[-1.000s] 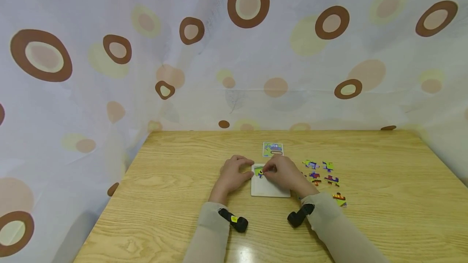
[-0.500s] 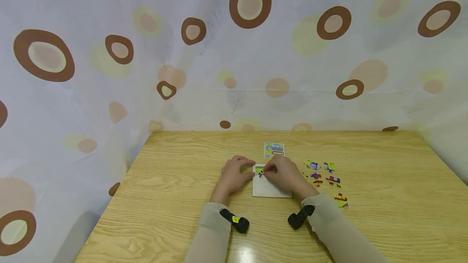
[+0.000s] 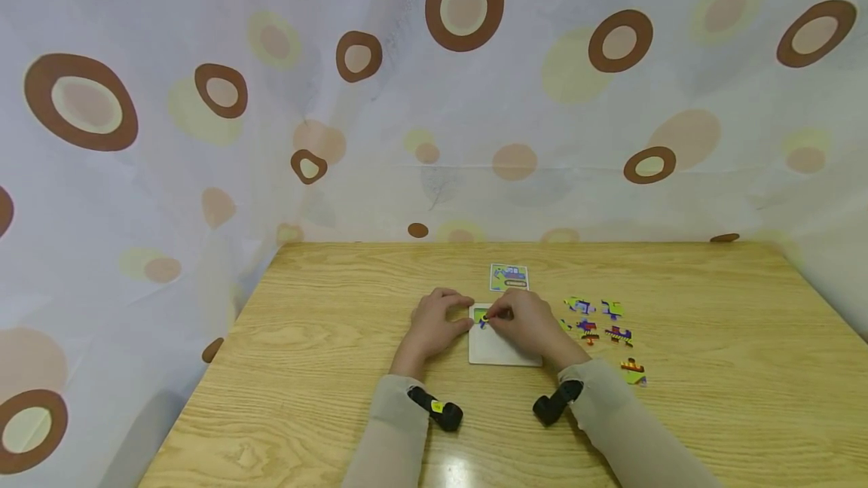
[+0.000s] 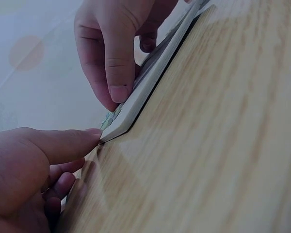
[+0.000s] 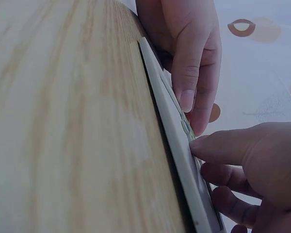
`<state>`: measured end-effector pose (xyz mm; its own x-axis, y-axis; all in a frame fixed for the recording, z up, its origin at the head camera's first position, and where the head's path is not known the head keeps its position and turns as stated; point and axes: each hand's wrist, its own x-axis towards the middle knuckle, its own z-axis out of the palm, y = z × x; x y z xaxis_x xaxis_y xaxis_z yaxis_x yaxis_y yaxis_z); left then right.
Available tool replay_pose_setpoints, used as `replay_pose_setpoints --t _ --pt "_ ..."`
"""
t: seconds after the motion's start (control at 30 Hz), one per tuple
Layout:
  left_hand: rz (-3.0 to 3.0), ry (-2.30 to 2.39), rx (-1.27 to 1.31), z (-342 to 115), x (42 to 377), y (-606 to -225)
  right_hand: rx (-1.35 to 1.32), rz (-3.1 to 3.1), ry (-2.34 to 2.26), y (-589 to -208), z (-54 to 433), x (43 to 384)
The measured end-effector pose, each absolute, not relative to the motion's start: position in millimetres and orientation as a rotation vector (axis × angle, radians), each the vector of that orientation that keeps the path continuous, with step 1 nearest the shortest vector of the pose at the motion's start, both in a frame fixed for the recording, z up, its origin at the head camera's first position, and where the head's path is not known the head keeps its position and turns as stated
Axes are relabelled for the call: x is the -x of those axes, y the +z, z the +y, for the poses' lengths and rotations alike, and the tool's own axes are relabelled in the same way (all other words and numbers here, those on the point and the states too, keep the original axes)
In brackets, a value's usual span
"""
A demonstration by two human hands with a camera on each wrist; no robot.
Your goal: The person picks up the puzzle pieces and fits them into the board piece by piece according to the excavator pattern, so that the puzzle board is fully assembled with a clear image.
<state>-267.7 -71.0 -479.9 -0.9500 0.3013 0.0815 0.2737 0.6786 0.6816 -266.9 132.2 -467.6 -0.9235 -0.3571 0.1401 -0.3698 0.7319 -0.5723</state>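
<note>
A white puzzle tray [image 3: 505, 353] lies flat on the wooden table in the head view. At its upper left sits a green-yellow jigsaw piece [image 3: 483, 322] with a dark marking. My right hand [image 3: 527, 320] reaches over the tray and pinches this piece between thumb and index finger; the hand covers the tray's upper right. My left hand [image 3: 434, 324] rests at the tray's left side, thumb and index finger spread, touching the rim. In the left wrist view, the left thumb [image 4: 70, 145] lies straight against the tray corner.
Several loose jigsaw pieces [image 3: 618, 334] lie right of the tray, partly hidden by the right hand. One piece [image 3: 634, 372] lies nearer the right sleeve. Behind the tray is a picture card [image 3: 508, 277] of a digger-like vehicle. A patterned curtain [image 3: 542, 202] hangs behind the table.
The right fingers have shifted very slightly left at the piece. The left hand keeps its place at the tray rim. The whole view has drifted a little.
</note>
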Motion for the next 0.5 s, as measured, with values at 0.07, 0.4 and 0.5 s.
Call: replay_pose_setpoints --t 0.07,0.4,0.5 --pt "2.846 1.137 -0.485 -70.9 268.0 -480.1 -0.62 -2.899 0.958 -467.3 132.5 267.1" --pt "2.84 1.14 -0.486 -70.8 268.1 -480.5 -0.601 -2.912 0.967 -466.8 131.8 266.8" --pt "2.84 1.146 -0.488 -70.8 268.0 -480.6 -0.579 -2.921 0.976 -467.1 131.6 266.5"
